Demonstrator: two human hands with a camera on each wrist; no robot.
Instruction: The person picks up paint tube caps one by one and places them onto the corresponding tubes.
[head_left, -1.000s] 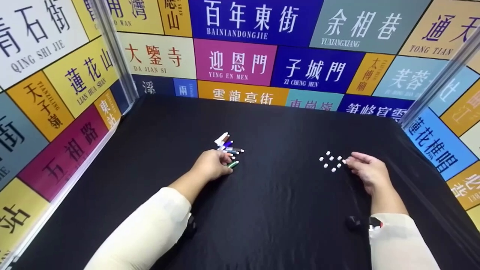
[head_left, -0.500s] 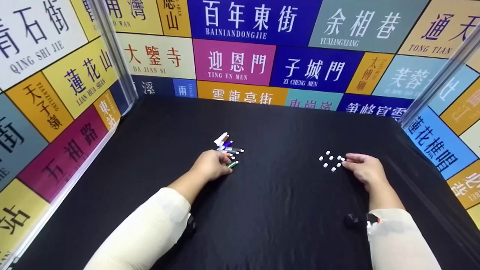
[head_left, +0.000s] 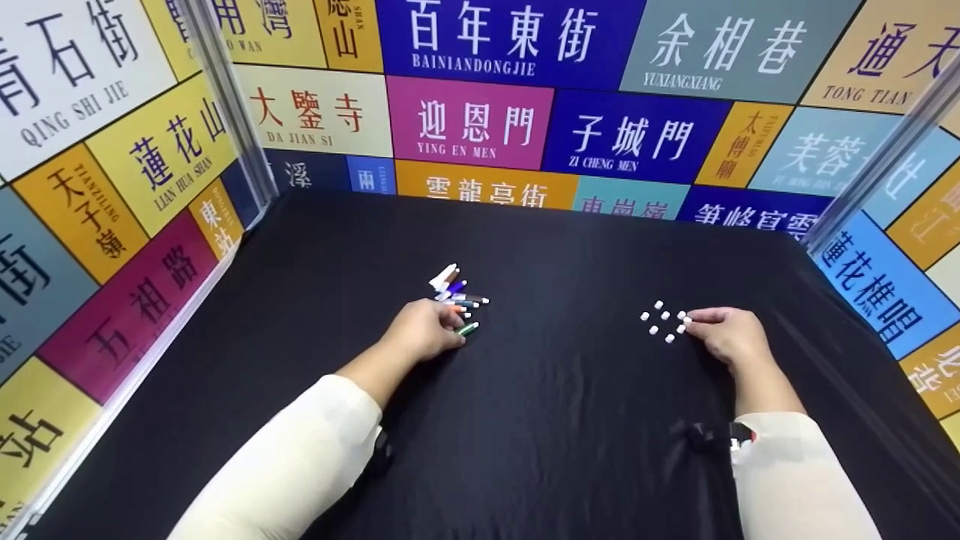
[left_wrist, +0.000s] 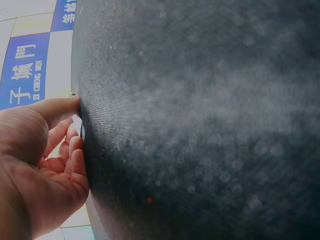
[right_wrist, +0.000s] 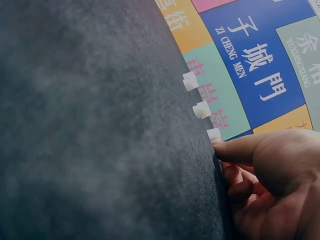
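Note:
My left hand point(head_left: 426, 330) is at the near side of a small heap of markers, its thumb and fingers curled round the end of a green marker point(head_left: 468, 328). An orange marker point(head_left: 456, 309), a blue one point(head_left: 454, 287) and several others lie just beyond, partly hidden by the hand. On the right, my right hand point(head_left: 731, 334) pinches a small white block point(head_left: 688, 320) between thumb and fingers, right beside a loose group of similar white blocks point(head_left: 665, 316). In the right wrist view the thumb tip meets a white block point(right_wrist: 214, 134), with two more white blocks point(right_wrist: 201, 109) farther along.
Black cloth point(head_left: 540, 390) covers the table. Printed panels point(head_left: 472, 124) with large characters stand around its back and sides, with clear corner posts point(head_left: 232, 105). Dark wrist cameras point(head_left: 709, 436) sit at the cuffs.
My right hand has shifted slightly left with the white block at its fingertips, closer to the group, and its fingers have drawn together. The left hand and the markers have stayed put.

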